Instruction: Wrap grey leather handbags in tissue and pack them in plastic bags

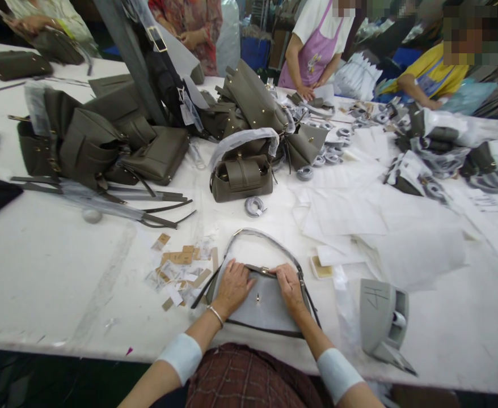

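We take the handbag before us as the dial's centre, twelve pointing away. At about ten to eleven lie piled olive bags (pixel 87 136), with loose straps (pixel 164 218) nearer; toward half past nine, a scatter of paper tags (pixel 183 258). Our left hand (pixel 234 289) rests on the bag's upper left, fingers extended to its top edge; whether they pinch it we cannot tell. The grey-fronted handbag (pixel 264 314) lies flat at the table's near edge, its turn-lock (pixel 258 297) facing up between our hands. Our right hand (pixel 289 283) has its fingers curled around the top edge, apparently gripping it beside the buckle (pixel 265 271). Just past three sits what looks like a tape dispenser (pixel 372 317); around two, white paper sheets (pixel 414 260). We judge the step in hand to be straightening the top edge; the next move calls for even, light pressure from both hands.
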Available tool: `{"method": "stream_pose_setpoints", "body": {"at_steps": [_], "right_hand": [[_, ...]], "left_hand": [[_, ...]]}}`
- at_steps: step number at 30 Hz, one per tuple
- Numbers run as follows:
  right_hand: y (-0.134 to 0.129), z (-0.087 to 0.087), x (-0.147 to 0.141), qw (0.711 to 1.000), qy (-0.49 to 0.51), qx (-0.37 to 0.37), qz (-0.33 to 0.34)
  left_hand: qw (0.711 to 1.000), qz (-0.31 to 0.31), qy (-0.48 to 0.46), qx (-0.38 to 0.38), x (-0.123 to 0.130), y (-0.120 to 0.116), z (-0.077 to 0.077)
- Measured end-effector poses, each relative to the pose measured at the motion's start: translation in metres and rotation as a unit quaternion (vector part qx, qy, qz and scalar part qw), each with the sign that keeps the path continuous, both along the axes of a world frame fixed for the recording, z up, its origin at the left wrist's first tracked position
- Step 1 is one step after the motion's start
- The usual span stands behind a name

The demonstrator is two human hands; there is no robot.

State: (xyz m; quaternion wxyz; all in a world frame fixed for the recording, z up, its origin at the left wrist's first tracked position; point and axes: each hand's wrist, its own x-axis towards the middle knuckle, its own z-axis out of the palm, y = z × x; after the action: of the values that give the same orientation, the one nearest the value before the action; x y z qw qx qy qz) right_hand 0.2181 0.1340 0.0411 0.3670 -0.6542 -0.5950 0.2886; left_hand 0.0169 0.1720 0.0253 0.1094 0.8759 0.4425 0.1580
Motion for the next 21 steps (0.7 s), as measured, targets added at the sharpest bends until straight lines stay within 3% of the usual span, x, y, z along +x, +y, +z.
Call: {"method": "stream_pose_setpoints", "body": {"at_steps": [3,10,16,21], "right_hand": [[-0.006,0.006,-0.002,1.0,-0.009,0.013,0.02],[-0.013,0.003,-0.009,0.986,-0.096,0.016,0.135],[-0.015,-0.008,-0.007,0.981,-0.119,0.015,0.149],[-0.015,-0.01,-0.007,0.985,-0.107,0.005,0.136]], "left_hand": [[0.999,0.008,-0.041,-0.004,-0.001,-0.001,-0.003],[0.987,0.001,-0.162,-0.002,-0.012,0.001,-0.01],[0.973,-0.143,-0.18,-0.024,-0.018,-0.005,0.007],[0.944,-0.294,-0.126,-0.078,-0.023,-0.021,0.021]]}}
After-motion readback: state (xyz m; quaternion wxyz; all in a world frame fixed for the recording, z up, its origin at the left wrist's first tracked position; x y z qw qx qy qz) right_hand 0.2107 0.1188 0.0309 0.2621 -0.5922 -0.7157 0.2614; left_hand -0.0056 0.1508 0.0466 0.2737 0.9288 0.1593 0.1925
